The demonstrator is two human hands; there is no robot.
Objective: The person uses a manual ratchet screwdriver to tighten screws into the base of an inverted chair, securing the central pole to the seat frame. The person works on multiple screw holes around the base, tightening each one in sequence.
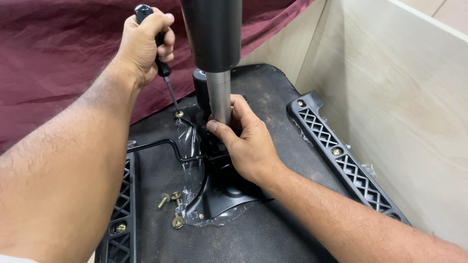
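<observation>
Left hand (pixel 145 41) fist-grips screwdriver (pixel 163 68) upright, tip on bolt (pixel 179 114); right hand (pixel 248 141) wraps gas-lift column (pixel 219 97) w/ thumb & fingers; column top cut off.

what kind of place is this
Probably a makeshift assembly corner, not a proper workshop: an upturned chair seat lies by pale board walls, a maroon cloth hangs behind, and loose bolts lie about.

Left hand (pixel 144 41): raised at upper left, fist closed in a firm grip, knuckles up, forearm running in from lower left. Right hand (pixel 246 139): centre, fingers curled, thumb forward, forearm entering from lower right.
</observation>
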